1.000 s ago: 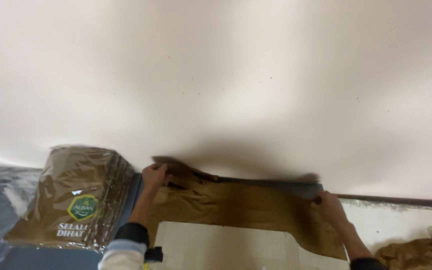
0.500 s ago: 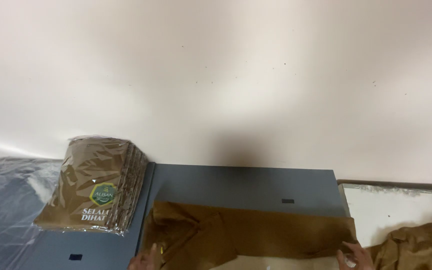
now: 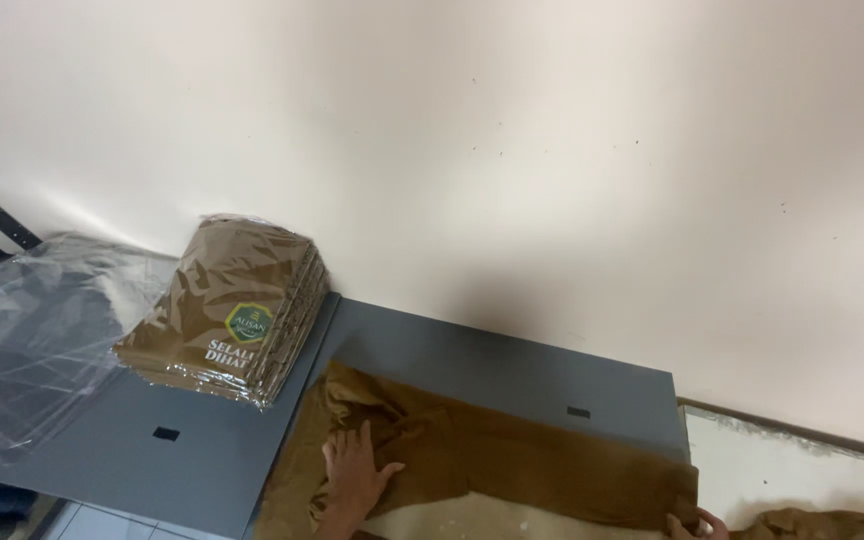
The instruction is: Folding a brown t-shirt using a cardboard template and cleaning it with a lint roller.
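Two hands: both low in the head view, each on the same brown garment (image 3: pixel 492 465).
Left hand (image 3: pixel 354 472): released, fingers spread, palm pressed flat on the garment's left part, near the front edge of the table.
Right hand (image 3: pixel 694 524): only the fingertips show at the bottom edge of the view; they rest on the garment's right end. Whether they pinch the cloth or merely press it, I cannot tell.
Garment: lies spread lengthwise across the grey table (image 3: pixel 512 365), left end bunched and creased, the middle smoother, the right end reaching the table's right edge. A paler layer shows under its near side.
Step in hand: by the look of it, flattening the cloth and holding it stretched between the two hands.
Next move calls for: judging from the creases, the bunched left end wants smoothing outward while the right end is kept anchored, so the cloth does not slide over the table's right edge.
Stack of packed garments (image 3: pixel 237 315): brown, in clear wrap, at the table's left rear, apart from the spread garment.
Clear plastic bags (image 3: pixel 27 340): loose, at the far left edge.
More brown cloth (image 3: pixel 822 522): crumpled, beyond the table's right edge on a white surface.
Wall (image 3: pixel 502 150): plain cream, behind the table.
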